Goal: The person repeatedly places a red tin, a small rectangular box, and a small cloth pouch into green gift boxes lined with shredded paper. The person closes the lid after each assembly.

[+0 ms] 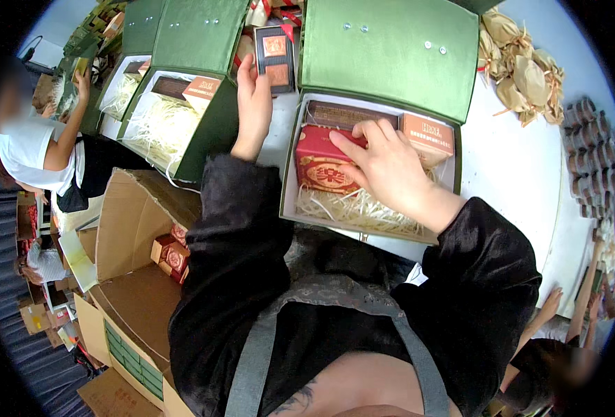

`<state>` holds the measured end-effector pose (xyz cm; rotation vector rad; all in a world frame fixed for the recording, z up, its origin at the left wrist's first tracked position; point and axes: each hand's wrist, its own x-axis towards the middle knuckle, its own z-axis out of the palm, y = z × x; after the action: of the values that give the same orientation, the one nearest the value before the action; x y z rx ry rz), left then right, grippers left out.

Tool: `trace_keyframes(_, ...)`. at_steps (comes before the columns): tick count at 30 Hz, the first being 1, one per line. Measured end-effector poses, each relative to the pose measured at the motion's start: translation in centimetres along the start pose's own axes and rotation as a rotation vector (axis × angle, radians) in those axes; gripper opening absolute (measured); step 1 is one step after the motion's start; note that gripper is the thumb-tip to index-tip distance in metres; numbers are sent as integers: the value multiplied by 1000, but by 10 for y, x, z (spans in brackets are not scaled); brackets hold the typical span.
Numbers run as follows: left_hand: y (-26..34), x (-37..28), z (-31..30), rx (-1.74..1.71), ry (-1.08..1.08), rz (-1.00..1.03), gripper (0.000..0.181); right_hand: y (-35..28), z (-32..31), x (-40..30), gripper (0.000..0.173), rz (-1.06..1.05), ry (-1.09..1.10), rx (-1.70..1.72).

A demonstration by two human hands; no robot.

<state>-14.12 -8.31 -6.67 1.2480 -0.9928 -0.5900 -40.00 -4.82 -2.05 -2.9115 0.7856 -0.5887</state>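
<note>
An open green gift box (pixel 380 232) stands before me with its lid (pixel 390 57) raised. Inside it, my right hand (pixel 390 161) grips a red printed box (pixel 320 154), with fingers over its top and front. Behind the red box lies a long brown box (pixel 333 114), and a tan box (pixel 428 136) sits in the back right corner. Pale shredded paper filler (pixel 349 206) shows along the front. My left hand (pixel 255 107) is raised left of the gift box, fingers apart and holding nothing. Close by it is a black tray (pixel 275 61) with two orange squares.
More open green boxes with filler (pixel 164 133) stand to the left. Below them, a large carton (pixel 130 224) holds red boxes (pixel 174 258). Tan wrapped bundles (pixel 526 73) and stacked clear containers (pixel 586 151) lie right. Other people work at both sides.
</note>
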Motion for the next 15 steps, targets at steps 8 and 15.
trace_keyframes(8,113,-78,-15,248,-307,462,62,2,-48,16,63,170,332,352)
trace_keyframes(15,122,-87,16,839,-860,645,64,34,-108,-21,52,344,20,694)
